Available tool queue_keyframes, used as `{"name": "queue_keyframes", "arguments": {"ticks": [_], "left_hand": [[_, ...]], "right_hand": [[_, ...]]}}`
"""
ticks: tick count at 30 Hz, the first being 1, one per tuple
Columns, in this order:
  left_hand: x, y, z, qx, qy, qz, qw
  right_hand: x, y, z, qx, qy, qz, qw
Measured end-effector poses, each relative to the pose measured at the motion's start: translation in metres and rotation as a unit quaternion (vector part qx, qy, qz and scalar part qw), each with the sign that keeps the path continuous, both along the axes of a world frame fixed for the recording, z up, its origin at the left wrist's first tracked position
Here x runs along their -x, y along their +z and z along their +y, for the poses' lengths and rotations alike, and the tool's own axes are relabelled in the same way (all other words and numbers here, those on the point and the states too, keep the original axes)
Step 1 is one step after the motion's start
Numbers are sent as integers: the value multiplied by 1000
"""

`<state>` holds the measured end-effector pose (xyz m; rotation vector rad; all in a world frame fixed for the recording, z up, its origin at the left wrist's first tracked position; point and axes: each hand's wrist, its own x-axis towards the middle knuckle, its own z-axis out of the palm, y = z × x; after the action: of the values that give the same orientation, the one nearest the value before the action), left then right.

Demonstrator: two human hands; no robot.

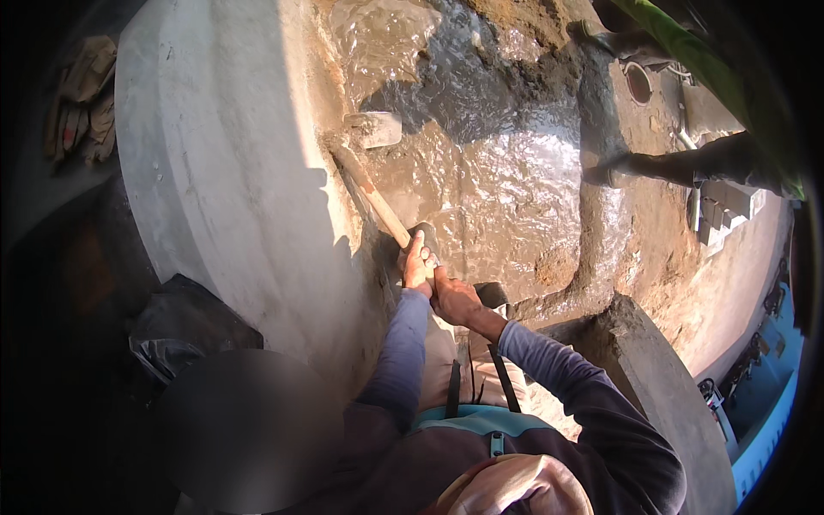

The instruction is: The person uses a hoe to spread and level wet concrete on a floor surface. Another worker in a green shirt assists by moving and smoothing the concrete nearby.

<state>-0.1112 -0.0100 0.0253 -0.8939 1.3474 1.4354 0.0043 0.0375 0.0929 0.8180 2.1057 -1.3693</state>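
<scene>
My left hand (416,264) is wrapped round the wooden handle of a hoe (378,206). Close behind it, my right hand (457,299) also grips the handle near its end. The shaft slants up and to the left, away from my body. At its far end the pale, mud-smeared hoe blade (375,130) lies at the border of wet, watery mortar or mud (506,197), beside the concrete wall. Whether the blade's lower edge is sunk in cannot be made out.
A curved concrete wall (215,129) runs along the left, with a black plastic sheet (193,322) and brown paper sacks (84,99) beyond it. Another person's leg (678,167) stands at the upper right, near grey blocks (725,210) and a round pipe opening (637,83). A concrete ledge (652,369) is at lower right.
</scene>
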Motion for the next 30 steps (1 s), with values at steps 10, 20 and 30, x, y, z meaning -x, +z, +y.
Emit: {"name": "queue_keyframes", "arguments": {"ticks": [10, 20, 30], "left_hand": [[-26, -21, -21, 49, 28, 20, 998], [29, 64, 87, -90, -22, 170, 981], [50, 83, 31, -22, -347, 365, 863]], "right_hand": [[-16, -1, 0, 92, -42, -56, 993], [32, -9, 34, -186, -197, 67, 960], [373, 3, 366, -253, -356, 386, 813]]}}
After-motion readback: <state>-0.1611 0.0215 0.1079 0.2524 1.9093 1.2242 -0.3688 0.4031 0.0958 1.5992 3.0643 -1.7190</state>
